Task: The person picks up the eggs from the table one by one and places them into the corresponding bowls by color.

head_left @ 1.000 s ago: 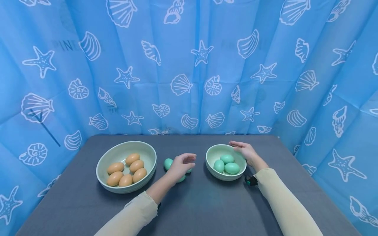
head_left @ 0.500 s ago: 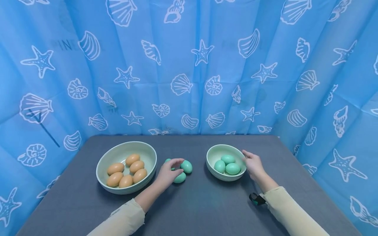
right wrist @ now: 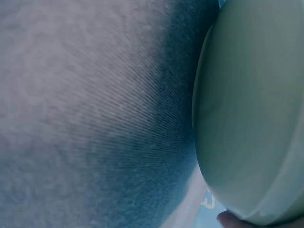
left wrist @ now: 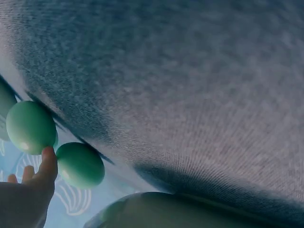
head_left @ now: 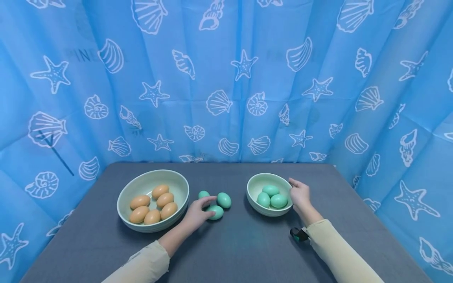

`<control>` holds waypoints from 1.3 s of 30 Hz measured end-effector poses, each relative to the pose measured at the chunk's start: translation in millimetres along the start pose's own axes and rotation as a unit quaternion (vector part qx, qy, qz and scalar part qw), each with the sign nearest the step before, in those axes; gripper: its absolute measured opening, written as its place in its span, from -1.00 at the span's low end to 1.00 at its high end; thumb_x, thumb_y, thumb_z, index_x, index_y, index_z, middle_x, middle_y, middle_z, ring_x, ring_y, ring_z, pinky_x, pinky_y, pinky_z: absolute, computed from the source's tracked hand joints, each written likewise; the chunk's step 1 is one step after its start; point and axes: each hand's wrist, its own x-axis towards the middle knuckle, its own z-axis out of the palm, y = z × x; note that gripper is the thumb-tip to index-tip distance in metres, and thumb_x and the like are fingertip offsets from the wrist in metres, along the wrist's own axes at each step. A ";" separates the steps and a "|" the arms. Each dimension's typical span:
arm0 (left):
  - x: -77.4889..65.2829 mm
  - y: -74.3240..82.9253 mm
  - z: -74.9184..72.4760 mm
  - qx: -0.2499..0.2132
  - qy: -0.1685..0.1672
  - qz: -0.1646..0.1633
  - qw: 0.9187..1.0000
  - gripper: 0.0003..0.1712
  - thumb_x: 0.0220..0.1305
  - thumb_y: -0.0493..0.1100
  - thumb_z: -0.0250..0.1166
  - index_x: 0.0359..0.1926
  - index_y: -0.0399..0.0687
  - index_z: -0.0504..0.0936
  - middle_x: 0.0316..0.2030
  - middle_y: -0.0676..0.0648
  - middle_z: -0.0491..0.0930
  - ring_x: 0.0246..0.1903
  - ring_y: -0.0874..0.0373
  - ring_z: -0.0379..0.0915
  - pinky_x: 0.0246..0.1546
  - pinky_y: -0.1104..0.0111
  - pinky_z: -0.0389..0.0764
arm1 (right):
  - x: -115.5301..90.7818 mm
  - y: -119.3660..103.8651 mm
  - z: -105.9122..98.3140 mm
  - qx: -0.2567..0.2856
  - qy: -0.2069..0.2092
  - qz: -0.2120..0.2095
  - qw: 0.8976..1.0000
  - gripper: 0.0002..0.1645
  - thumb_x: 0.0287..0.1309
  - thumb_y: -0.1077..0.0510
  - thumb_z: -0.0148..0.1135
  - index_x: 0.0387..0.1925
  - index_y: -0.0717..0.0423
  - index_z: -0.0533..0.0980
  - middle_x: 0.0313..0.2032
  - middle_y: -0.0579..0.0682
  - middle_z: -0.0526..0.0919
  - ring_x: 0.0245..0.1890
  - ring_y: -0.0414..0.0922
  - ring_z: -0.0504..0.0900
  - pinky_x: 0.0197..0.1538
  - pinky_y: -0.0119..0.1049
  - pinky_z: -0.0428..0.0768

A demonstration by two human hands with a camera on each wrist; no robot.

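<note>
Three green eggs lie close together mid-table: a front egg (head_left: 216, 212), a right egg (head_left: 224, 200) and a partly covered back egg (head_left: 203, 194). My left hand (head_left: 196, 216) reaches over them from the left, thumb by the front egg and fingers spread apart above it. In the left wrist view a fingertip (left wrist: 48, 154) sits between two green eggs; whether it touches them I cannot tell. On the right, my right hand (head_left: 300, 195) grips the rim of a small pale green bowl (head_left: 253, 197) that contains three green eggs (head_left: 278, 201). That bowl's outer wall (right wrist: 251, 114) fills the right wrist view's right side.
A larger pale green bowl (head_left: 122, 214) with several brown eggs (head_left: 164, 199) stands left of my left hand. Beneath the right sleeve hangs a black strap (head_left: 299, 234). Grey cloth (head_left: 244, 251) covers the table, and a blue shell-print curtain (head_left: 226, 78) closes off the back.
My left hand has drawn back left from above the green eggs, uncovering them, and lowered beside the front one. My right hand has shifted from behind the small bowl to its right rim.
</note>
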 end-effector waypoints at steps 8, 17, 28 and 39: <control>1.9 -7.6 2.1 0.005 -0.012 -0.013 1.000 -0.45 0.15 -0.42 0.34 0.20 -0.32 0.50 0.20 -0.34 0.45 0.27 -0.26 0.26 0.21 -0.07 0.31 | 10.9 1.1 -3.4 -0.002 -0.025 0.004 1.000 -0.44 0.42 0.42 -0.31 0.41 0.30 0.19 0.41 0.27 0.16 0.42 0.17 0.09 0.36 0.02 0.18; 5.8 -6.5 4.1 0.042 -0.022 -0.021 0.999 -0.40 0.09 -0.46 0.36 0.21 -0.33 0.50 0.20 -0.31 0.46 0.26 -0.25 0.26 0.19 -0.08 0.32 | 17.9 4.8 -12.9 -0.026 -0.071 0.009 0.997 -0.44 0.48 0.32 -0.26 0.45 0.23 0.13 0.44 0.28 0.06 0.43 0.21 0.04 0.36 0.05 0.17; 11.0 -7.3 2.3 0.094 -0.044 -0.031 0.994 -0.36 0.04 -0.46 0.40 0.22 -0.25 0.53 0.21 -0.28 0.46 0.26 -0.23 0.28 0.17 -0.06 0.36 | 19.6 6.3 -19.3 0.014 -0.111 0.018 0.994 -0.44 0.46 0.35 -0.25 0.44 0.31 0.10 0.45 0.35 -0.02 0.45 0.21 -0.05 0.39 0.01 0.09; 16.4 -8.8 3.8 0.089 -0.043 -0.021 0.995 -0.45 0.05 -0.47 0.39 0.13 -0.21 0.62 0.13 -0.27 0.54 0.18 -0.18 0.38 0.06 0.03 0.48 | 20.2 4.4 -19.2 0.010 -0.120 0.017 0.993 -0.44 0.45 0.36 -0.25 0.43 0.31 0.12 0.45 0.34 -0.02 0.45 0.21 -0.05 0.38 0.03 0.11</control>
